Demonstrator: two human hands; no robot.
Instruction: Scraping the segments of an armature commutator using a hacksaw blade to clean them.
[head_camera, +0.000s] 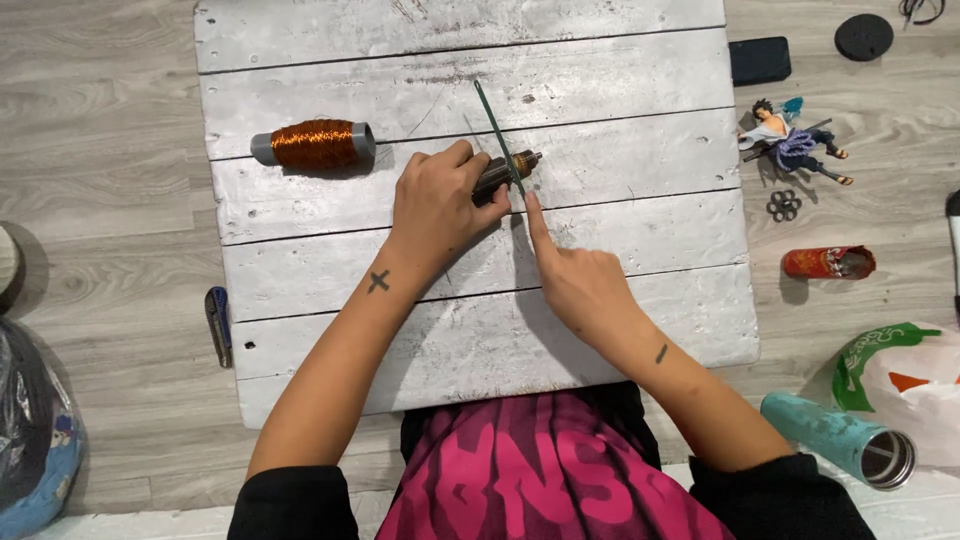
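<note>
while left hand (437, 205) is gripping small motor rotor (505, 171) on white board (640, 300), right hand (580, 285) is pinching thin green strip (496, 130) across it, forefinger extended. slot-working step, probably; next move needing steady rotor. copper wire spool (315, 144) lying well apart.

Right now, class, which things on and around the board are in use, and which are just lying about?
In use:
left hand gripping the small motor rotor
right hand, forefinger at the thin strip lying across the rotor
white board

Lying about:
copper wire spool
folding knife
phone
figurine
red can
teal flask
black disc
</note>
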